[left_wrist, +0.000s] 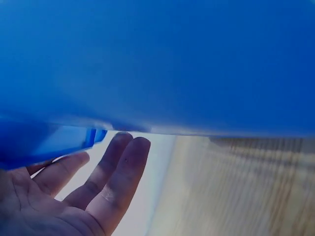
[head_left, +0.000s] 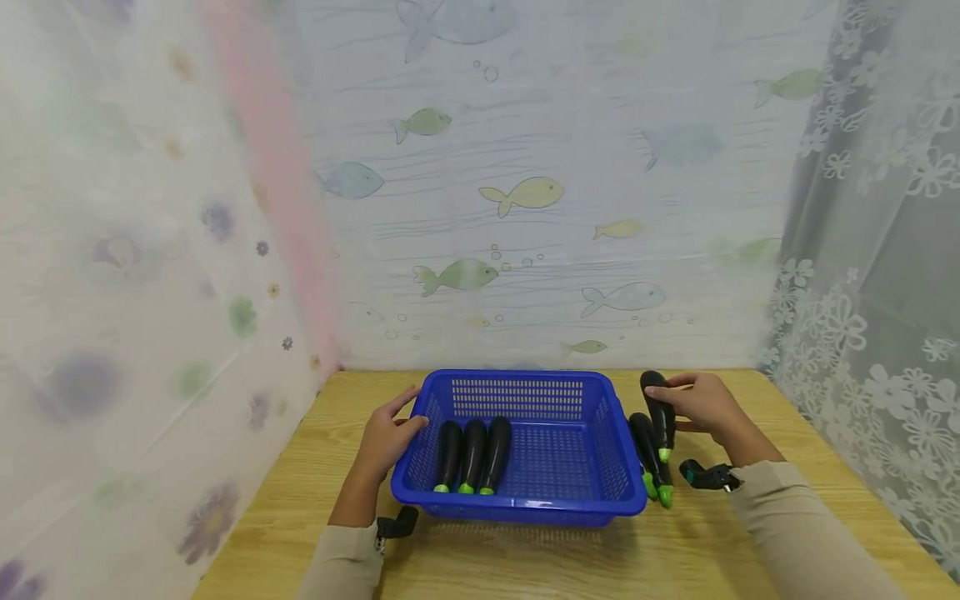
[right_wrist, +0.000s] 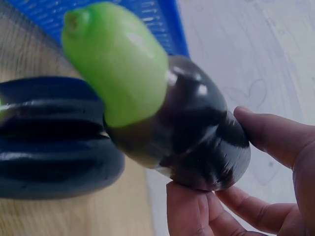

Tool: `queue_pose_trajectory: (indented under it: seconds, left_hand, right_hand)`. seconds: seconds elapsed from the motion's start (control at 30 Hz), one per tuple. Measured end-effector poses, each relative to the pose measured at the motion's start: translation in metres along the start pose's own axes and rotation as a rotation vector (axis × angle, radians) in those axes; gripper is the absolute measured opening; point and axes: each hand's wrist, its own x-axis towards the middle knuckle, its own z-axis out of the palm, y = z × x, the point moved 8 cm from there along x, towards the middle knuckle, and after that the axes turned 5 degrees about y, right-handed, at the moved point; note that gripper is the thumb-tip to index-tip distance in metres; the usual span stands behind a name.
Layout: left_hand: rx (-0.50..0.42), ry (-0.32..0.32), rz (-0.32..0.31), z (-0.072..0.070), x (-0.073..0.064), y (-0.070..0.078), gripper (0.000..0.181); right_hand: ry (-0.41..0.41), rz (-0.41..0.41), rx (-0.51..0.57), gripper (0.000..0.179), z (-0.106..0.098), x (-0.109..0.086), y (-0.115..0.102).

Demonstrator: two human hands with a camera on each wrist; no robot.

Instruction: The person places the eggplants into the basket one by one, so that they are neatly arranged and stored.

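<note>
My right hand (head_left: 708, 406) holds a dark eggplant (head_left: 660, 417) between thumb and fingers, its green stem end pointing down toward me. In the right wrist view the green cap of this eggplant (right_wrist: 123, 64) is close to the camera, with the fingers around the dark far end. Below it, two more eggplants (head_left: 643, 450) lie side by side on the table by the basket's right wall. At the left rim of the blue plastic basket (head_left: 517, 503), my left hand (head_left: 386, 437) rests with its thumb at the edge and fingers extended. Three eggplants (head_left: 472, 454) lie in a row inside, toward the left.
The basket stands on a wooden table (head_left: 315, 467), its walls perforated. Behind the table hangs a fish-patterned curtain (head_left: 540, 275). A flowered sheet (head_left: 150, 333) borders the left side and a lace curtain (head_left: 862, 333) the right.
</note>
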Motion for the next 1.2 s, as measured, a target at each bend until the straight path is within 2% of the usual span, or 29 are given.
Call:
queue_pose_trajectory:
  seconds: [0.1,0.33,0.53,0.8,1.2]
  left_hand:
    - [0.032,-0.001,0.017,0.002,0.002,0.002,0.06]
    - [0.044,-0.004,0.034,0.004,0.002,0.004,0.059]
    - [0.105,-0.001,0.042,0.004,0.001,0.003,0.059]
    - [0.123,-0.013,0.071,0.009,0.001,0.008,0.058]
    - [0.157,-0.006,0.06,0.01,0.002,0.007,0.058]
  right_hand:
    - [-0.004,-0.008,0.001,0.086,0.002,0.001,-0.004]
    - [-0.01,-0.019,0.006,0.09,0.006,0.0,-0.014]
    - [-0.016,-0.03,0.039,0.085,0.016,-0.001,-0.027]
    - [-0.028,-0.033,0.044,0.087,0.025,-0.004,-0.04]
    - [-0.048,-0.044,0.076,0.08,0.046,0.0,-0.055]
